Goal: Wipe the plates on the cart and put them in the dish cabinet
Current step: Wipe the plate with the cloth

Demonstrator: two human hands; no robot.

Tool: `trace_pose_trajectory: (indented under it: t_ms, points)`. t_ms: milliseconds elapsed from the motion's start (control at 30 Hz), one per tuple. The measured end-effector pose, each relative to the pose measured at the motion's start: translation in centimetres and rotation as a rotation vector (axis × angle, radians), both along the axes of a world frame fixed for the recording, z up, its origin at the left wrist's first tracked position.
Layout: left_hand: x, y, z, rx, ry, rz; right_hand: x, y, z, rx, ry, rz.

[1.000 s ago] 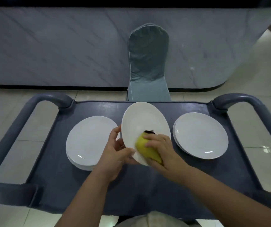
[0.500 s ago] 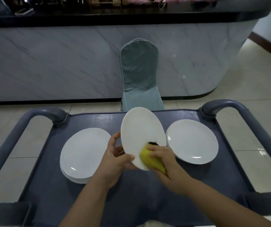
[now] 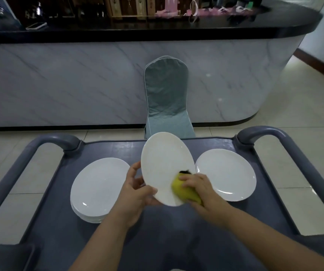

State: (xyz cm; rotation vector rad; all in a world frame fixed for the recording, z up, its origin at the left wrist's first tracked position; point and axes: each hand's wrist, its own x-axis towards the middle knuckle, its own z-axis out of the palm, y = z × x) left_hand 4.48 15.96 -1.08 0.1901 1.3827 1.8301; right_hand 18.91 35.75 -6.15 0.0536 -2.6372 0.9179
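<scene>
A white plate [image 3: 163, 163] is held tilted above the middle of the dark grey cart [image 3: 157, 241]. My left hand [image 3: 137, 194] grips its lower left rim, thumb on the face. My right hand [image 3: 202, 190] holds a yellow sponge [image 3: 184, 190] with a dark side, pressed on the plate's lower right rim. A stack of white plates [image 3: 98, 188] lies on the cart's left. Another white plate pile [image 3: 227, 173] lies on the right, partly behind the raised plate.
The cart has raised tubular handles at the left [image 3: 26, 159] and right [image 3: 302, 165]. A chair with a grey-green cover [image 3: 166, 96] stands just beyond the cart, against a marble-fronted counter [image 3: 78, 81] with a black top. Tiled floor lies around.
The view has tilted upward, showing the counter top. The held plate and both hands keep the same pose, with the sponge staying at the plate's lower right rim.
</scene>
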Motion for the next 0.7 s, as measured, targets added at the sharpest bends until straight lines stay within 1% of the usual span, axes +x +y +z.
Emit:
trace_pose_trajectory:
  t_ms: [67, 133, 200, 267, 300, 367, 400, 467, 533, 600, 633, 700]
  points:
    - [0.6, 0.1, 0.2, -0.004, -0.002, -0.001, -1.9, 2.1, 0.9, -0.037, -0.008, -0.162]
    - [1.2, 0.7, 0.6, -0.002, 0.017, -0.017, -5.8, 2.5, 3.9, -0.061, 0.058, -0.309]
    - [1.4, 1.2, 1.1, 0.034, 0.035, -0.033, -8.9, 0.7, 6.6, -0.125, 0.12, -0.334]
    - [0.9, 1.1, 1.7, 0.095, 0.02, -0.011, -8.7, -2.2, 7.0, -0.11, 0.165, -0.197]
    - [0.5, 1.0, 1.8, 0.112, 0.009, 0.006, -7.4, -3.2, 6.3, -0.056, 0.172, -0.094]
    - [-0.1, 0.6, 1.9, 0.113, 0.002, 0.035, -3.7, -2.8, 3.7, 0.041, 0.139, 0.091]
    - [0.0, 0.5, 1.8, 0.104, 0.01, 0.044, -2.1, -1.6, 2.6, 0.083, 0.114, 0.118]
    - [0.5, 0.6, 1.7, 0.088, 0.031, 0.037, -1.0, 1.9, 1.8, 0.118, 0.09, 0.021]
    - [1.5, 1.0, 1.8, 0.075, 0.037, -0.005, -2.6, 4.4, 2.5, 0.071, 0.1, -0.198]
    - [2.1, 1.5, 1.9, 0.066, 0.043, -0.046, -5.7, 4.5, 4.6, 0.005, 0.146, -0.384]
    - [2.1, 1.6, 2.0, 0.066, 0.046, -0.052, -7.2, 3.5, 5.6, -0.016, 0.179, -0.414]
    - [1.7, 1.6, 2.2, 0.066, 0.06, -0.038, -8.5, 0.0, 6.8, -0.027, 0.241, -0.344]
